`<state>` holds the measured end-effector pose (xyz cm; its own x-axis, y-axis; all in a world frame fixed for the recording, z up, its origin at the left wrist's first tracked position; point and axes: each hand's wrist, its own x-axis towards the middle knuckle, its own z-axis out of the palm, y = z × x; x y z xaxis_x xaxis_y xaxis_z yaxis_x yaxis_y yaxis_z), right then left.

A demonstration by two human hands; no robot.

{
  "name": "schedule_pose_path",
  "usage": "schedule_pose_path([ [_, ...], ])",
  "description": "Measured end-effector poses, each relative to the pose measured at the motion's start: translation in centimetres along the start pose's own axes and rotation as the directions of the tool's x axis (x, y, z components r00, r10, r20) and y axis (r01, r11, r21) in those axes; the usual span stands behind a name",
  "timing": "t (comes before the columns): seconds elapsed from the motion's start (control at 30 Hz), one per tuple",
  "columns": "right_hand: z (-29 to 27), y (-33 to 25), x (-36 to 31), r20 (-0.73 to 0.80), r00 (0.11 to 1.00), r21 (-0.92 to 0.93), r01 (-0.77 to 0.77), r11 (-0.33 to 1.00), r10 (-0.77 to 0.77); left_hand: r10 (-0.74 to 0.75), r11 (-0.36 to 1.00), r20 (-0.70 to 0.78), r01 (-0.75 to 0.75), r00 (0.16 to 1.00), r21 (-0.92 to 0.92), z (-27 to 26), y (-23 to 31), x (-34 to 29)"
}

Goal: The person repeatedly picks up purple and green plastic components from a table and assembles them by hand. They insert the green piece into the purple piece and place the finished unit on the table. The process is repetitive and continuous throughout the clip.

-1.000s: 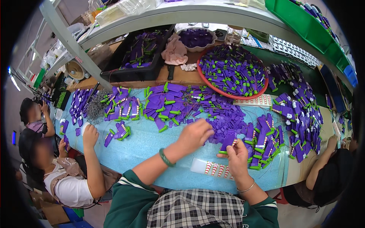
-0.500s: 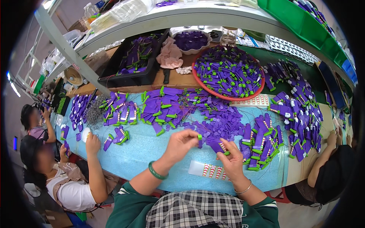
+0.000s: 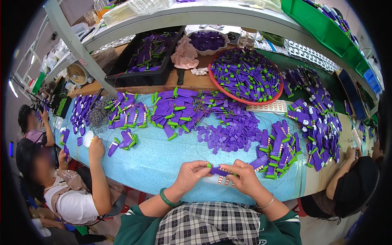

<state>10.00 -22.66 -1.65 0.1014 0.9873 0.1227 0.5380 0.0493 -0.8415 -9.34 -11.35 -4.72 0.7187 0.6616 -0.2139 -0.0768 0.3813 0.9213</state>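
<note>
**Lighting and picture quality, head view**

Even, bright overhead light is falling across the blue table [image 3: 155,159]; shadows are staying soft and short under the hands. A strip lamp [image 3: 14,88] is glaring at the far left edge. The white shelf [image 3: 196,14] is reflecting light mildly. Fisheye distortion is bending the shelf and its post strongly toward the rim, and a black vignette is closing off the corners. The centre is showing sharp; the edges are softening, and one face is appearing blurred.
</note>
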Motion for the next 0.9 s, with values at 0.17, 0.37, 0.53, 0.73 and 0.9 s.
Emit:
schedule_pose_path([
  [0.17,-0.2,-0.1,0.4,0.275,0.959,0.046,-0.079,0.996,0.064,-0.152,0.936,0.176,0.085,0.972,0.342,0.9,1.3,-0.7],
  [0.37,2.4,-0.2,0.1,0.144,0.982,0.807,-0.189,0.560,0.124,0.032,0.999,0.136,-0.038,0.990,0.037,0.9,1.8,-0.5],
  [0.53,-0.1,-0.1,1.6,0.061,0.998,0.628,-0.042,0.777,0.004,0.207,0.836,0.309,-0.332,0.928,0.436,0.2,4.5,-0.5],
  [0.73,-0.8,-2.5,3.9,0.193,0.887,-0.174,0.451,0.875,-0.419,0.170,0.716,0.391,-0.386,0.904,0.582,0.3,5.9,-0.5],
  [0.9,-3.8,1.0,6.4,0.116,0.942,-0.742,0.293,0.603,-0.315,0.106,0.944,0.050,-0.116,0.993,0.310,-2.5,7.3,-1.8],
])
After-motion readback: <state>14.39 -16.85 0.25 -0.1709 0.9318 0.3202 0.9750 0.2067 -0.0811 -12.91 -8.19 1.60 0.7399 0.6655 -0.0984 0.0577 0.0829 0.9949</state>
